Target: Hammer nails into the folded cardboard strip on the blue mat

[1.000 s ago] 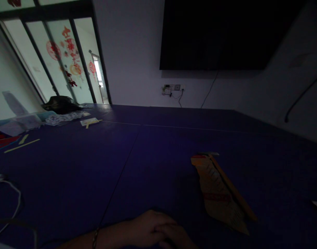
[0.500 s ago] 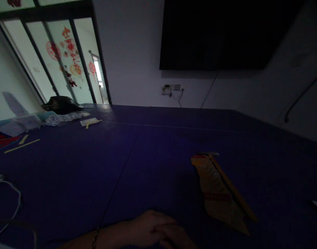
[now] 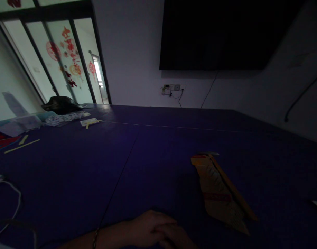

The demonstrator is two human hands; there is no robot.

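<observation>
At the bottom edge, my left hand [image 3: 146, 226] rests on the purple surface [image 3: 158, 166], with a thin bracelet [image 3: 95, 238] round its wrist. My right hand [image 3: 177, 237] meets it from the lower right. Their fingers overlap and are folded together, closed, with no object seen between them; dim light and the frame edge hide part of the fingers. Nearest to them, off to the right, lies a yellow-brown printed paper or packet [image 3: 216, 193], creased lengthwise and apart from both hands.
White cables [image 3: 18, 200] lie at the left edge. Farther left are pale yellow strips [image 3: 22, 146], red sheets [image 3: 2, 142], crumpled white material [image 3: 61, 118] and a black bag-like bundle [image 3: 60, 104]. Behind the surface, a dark screen [image 3: 225, 34] hangs on the wall above sockets [image 3: 174, 88].
</observation>
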